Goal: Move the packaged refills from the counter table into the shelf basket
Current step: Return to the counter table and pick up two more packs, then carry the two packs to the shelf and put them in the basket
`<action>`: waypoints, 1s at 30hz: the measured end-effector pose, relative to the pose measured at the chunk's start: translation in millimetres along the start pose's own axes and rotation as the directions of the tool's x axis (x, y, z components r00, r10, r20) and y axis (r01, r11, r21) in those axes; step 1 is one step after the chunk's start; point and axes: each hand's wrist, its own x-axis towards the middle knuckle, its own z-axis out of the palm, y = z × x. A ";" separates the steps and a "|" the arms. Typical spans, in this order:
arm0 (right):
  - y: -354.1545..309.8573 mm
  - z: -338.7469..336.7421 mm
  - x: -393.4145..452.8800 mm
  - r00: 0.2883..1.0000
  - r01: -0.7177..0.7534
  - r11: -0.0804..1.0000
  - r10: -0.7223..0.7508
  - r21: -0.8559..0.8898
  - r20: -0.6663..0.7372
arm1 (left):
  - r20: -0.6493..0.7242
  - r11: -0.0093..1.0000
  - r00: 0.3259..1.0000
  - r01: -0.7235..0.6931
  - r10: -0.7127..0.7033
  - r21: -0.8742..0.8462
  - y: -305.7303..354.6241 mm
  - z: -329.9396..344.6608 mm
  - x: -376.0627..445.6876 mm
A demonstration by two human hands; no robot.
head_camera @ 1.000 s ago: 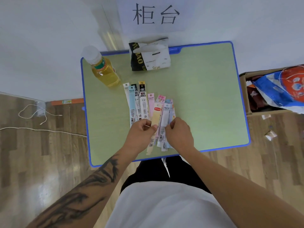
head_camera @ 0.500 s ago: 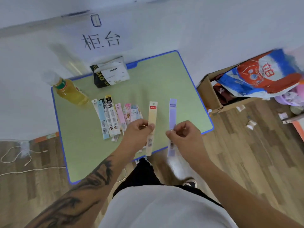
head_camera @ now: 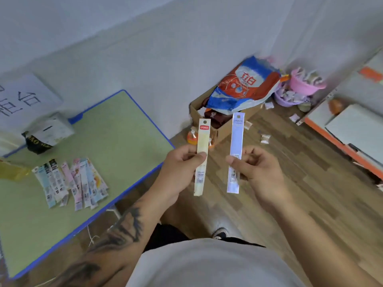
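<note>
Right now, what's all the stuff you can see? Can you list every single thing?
yellow refill pack: 1, pale yellow with a red label, held upright over the floor
purple refill pack: 1, pale purple and white, held upright beside the yellow one
refill packs on the table: a fanned row, too overlapped to count, blue, white, pink, near the table's left part
table: 1, green top with blue edge, left side
tissue pack: 1, black and white, back of the table
bottle: 1, yellow, at the left edge, mostly cut off
cardboard box: 1, brown, on the floor by the wall
bag: 1, blue, red and white, on the box
left hand: pinches the yellow pack
right hand: pinches the purple pack
</note>
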 end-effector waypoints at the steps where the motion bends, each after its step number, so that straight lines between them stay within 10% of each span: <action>1: -0.5 -24.5 -3.0 1.000 0.007 1.000 -0.007 0.008 -0.031 | 0.021 1.000 1.000 -0.002 0.002 0.011 6.0 21.4 -0.9; 17: 5.0 -263.4 -17.2 0.876 0.046 0.947 0.114 0.317 -0.468 | 0.493 0.964 0.870 -0.103 -0.032 0.244 67.1 299.6 53.4; 30: -91.5 -413.6 135.1 0.808 0.064 0.946 0.138 0.319 -0.573 | 0.660 0.976 0.750 -0.107 -0.046 0.190 177.4 494.1 203.6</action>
